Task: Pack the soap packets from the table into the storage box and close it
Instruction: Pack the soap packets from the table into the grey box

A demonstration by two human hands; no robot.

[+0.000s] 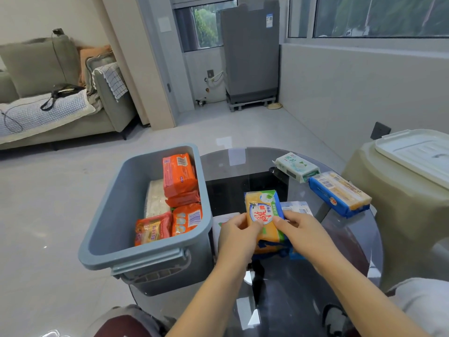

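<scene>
Storage box (116, 215) sitting left of glass tabletop (243, 166), open, part-filled with orange packets. Yellow soap packet (263, 210) lying right of box, long axis running near-far. Left hand (239, 229) and right hand (300, 229) both pinching its near end, fingers curled on wrapper. Left hand nearer box. Wrapper glossy, red lettering.

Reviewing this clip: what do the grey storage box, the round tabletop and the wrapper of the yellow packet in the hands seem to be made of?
Grey storage box: looks like moulded plastic, matte, with a rounded rim and a moulded handle.
Round tabletop: apparently dark glass, glossy; it mirrors the window and lets shapes beneath show through.
Yellow packet, gripped by left hand and right hand: probably a thin printed plastic film, shiny.
</scene>
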